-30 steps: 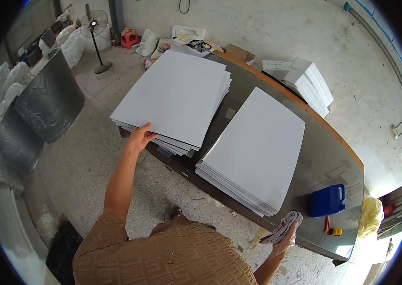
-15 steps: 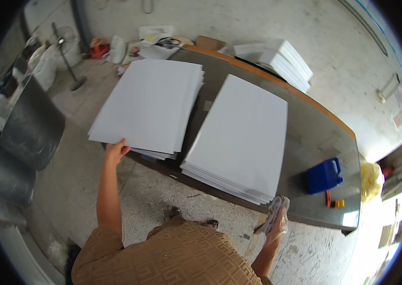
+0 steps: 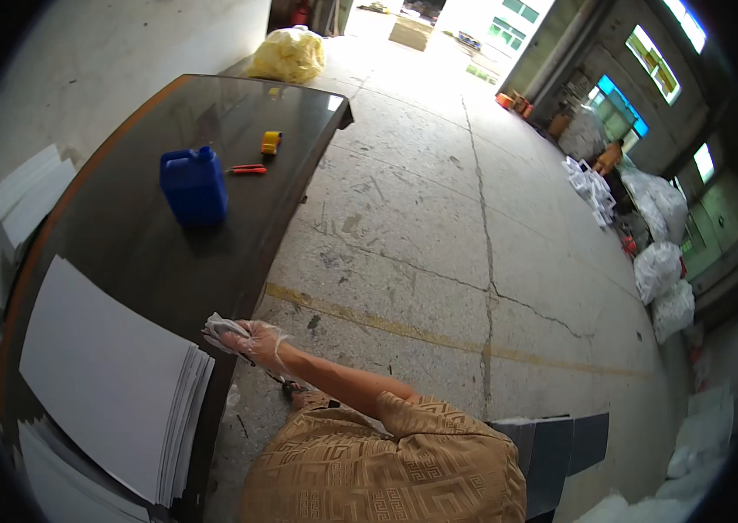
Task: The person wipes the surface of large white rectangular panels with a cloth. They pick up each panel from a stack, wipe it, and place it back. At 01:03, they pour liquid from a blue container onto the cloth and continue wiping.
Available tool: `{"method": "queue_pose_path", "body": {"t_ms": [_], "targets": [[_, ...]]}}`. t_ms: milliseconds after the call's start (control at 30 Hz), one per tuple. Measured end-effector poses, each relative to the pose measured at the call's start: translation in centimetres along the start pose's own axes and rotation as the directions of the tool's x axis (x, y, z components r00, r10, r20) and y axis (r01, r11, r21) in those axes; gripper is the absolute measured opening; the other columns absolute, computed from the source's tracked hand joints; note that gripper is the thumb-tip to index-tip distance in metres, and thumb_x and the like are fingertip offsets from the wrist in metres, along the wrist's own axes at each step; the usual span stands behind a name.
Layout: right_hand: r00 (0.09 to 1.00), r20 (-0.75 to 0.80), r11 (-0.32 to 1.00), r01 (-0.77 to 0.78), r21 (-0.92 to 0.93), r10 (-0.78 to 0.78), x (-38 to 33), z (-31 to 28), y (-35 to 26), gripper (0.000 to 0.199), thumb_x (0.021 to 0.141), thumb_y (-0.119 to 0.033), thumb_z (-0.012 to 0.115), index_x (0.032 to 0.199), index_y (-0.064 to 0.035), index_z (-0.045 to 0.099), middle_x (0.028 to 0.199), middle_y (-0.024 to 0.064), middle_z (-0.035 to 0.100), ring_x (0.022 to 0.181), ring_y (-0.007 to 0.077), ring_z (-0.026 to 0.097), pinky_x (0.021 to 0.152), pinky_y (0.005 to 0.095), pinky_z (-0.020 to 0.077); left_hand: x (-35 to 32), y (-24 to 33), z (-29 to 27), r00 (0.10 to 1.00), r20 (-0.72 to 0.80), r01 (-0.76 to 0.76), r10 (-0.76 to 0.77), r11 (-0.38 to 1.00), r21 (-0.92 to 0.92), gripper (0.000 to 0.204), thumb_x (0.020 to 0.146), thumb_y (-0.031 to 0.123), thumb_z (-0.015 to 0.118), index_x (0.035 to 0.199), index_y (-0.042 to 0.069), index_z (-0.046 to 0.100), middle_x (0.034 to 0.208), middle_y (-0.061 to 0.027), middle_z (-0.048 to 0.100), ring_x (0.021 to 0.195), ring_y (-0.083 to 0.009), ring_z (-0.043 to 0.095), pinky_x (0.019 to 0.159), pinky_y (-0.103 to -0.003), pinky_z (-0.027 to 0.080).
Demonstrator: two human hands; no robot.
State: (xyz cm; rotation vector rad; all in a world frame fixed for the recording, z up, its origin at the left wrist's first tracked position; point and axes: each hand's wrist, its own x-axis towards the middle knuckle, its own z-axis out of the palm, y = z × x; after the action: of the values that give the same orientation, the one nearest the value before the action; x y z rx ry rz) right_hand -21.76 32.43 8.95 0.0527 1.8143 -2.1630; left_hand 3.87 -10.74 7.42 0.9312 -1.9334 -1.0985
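My right hand (image 3: 255,342), in a loose see-through plastic glove, is closed around a crumpled white cloth (image 3: 225,328). It hangs just off the near edge of the dark table (image 3: 125,261), close to a corner of a stack of large white sheets (image 3: 107,357). The sheets lie flat, with their edges slightly out of line. A second stack of white sheets (image 3: 68,479) shows in part at the lower left. My left hand is outside the picture.
On the table stand a blue jug (image 3: 194,187), a red-handled cutter (image 3: 247,169) and a yellow tape roll (image 3: 271,142). Beyond the table's end sits a yellow bag (image 3: 288,56). White sacks (image 3: 656,270) line the far right; dark panels (image 3: 552,453) lie behind me.
My view has swung to the right, toward the bright doorway. My left hand, earlier at the corner of the left stack, has left the picture. The right hand still holds the cloth.
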Motion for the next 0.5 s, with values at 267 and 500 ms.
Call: {"method": "queue_pose_path", "body": {"t_ms": [267, 500], "targets": [[0.955, -0.256, 0.986, -0.162, -0.038, 0.147, -5.6, -2.2, -3.3, 0.041, 0.094, -0.046, 0.064, 0.114, -0.0103, 0.069, 0.096, -0.0033, 0.065, 0.084, 0.0071, 0.054, 0.073, 0.0248, 0.0436, -3.1, 3.2, 5.0, 0.878, 0.152, -0.479, 0.455, 0.822, 0.309, 0.047, 0.094, 0.028, 0.063, 0.129, -0.002, 0.057, 0.127, -0.0195, 0.057, 0.107, -0.0322, 0.059, 0.087, -0.042, 0.052], [0.957, -0.242, 0.964, -0.102, 0.246, 0.163, -5.3, -4.5, -1.2, 0.037, 0.095, -0.047, 0.060, 0.107, -0.0129, 0.068, 0.089, -0.0036, 0.065, 0.074, 0.0066, 0.055, 0.063, 0.0242, 0.0434, -4.4, 2.8, 4.6, 0.781, 0.095, -0.597, 0.618, 0.691, 0.409, 0.041, 0.095, 0.021, 0.062, 0.128, -0.003, 0.058, 0.125, -0.0212, 0.057, 0.108, -0.0351, 0.058, 0.089, -0.045, 0.051]]}}
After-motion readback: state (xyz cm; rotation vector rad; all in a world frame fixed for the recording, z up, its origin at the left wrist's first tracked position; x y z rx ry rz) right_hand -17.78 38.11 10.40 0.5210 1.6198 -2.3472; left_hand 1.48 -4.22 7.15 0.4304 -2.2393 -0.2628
